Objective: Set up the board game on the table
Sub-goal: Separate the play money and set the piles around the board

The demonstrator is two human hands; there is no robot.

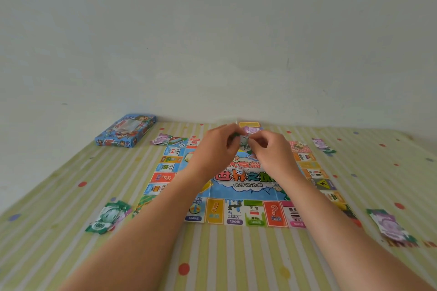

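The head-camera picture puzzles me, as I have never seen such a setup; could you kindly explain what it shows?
There is no machine: a person wears one wide-angle camera on the head, so you look forward and down along both bare forearms. The left hand and right hand meet above a colourful paper game board, spread on a yellow-green striped tablecloth. Together they pinch a small pale paper piece; I cannot tell what it is. A white die sits mid-board. Stacks of paper play money lie near its corners, and a blue cardboard game box lies far left.
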